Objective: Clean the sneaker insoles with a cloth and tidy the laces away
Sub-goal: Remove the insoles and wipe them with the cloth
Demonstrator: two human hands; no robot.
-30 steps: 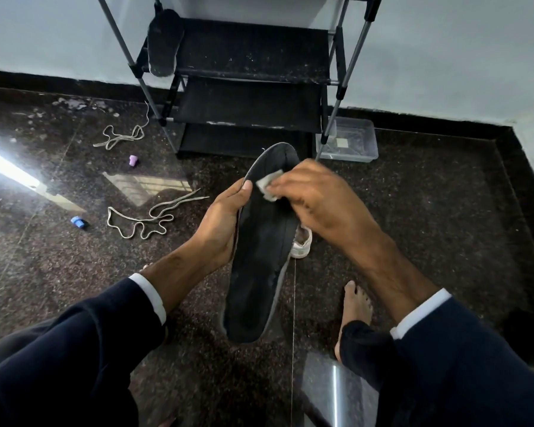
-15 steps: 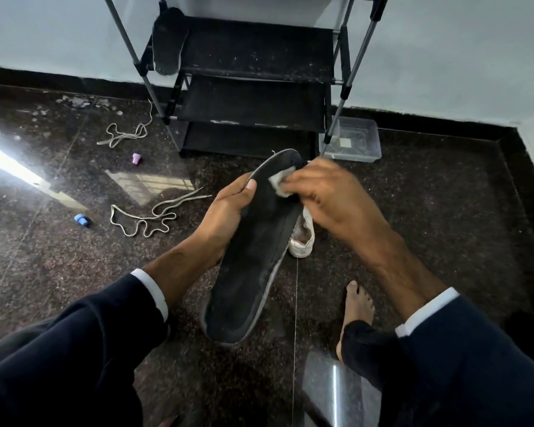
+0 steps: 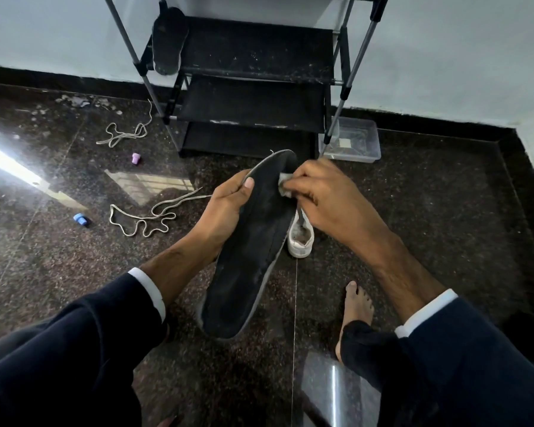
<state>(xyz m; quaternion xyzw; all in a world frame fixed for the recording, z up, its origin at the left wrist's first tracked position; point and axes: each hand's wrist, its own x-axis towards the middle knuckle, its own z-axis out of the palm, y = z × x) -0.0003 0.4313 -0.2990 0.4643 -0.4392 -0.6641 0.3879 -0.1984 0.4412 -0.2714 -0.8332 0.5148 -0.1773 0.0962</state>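
Seated person wiping a black insole (image 3: 250, 241) held above a speckled dark stone floor (image 3: 429, 211).

Left hand (image 3: 225, 211) grips the insole's edge; right hand (image 3: 324, 195) pinches a small cloth (image 3: 283, 184) against its toe end. Hard rubbing could bend or dislodge the insole. Two laces (image 3: 142, 215) lie loose on the floor, near a black shoe rack (image 3: 253, 87) against a pale wall.

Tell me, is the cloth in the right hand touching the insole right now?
Touching. The head view shows the right hand pinching the cloth flat against the insole near its far end, no gap visible.
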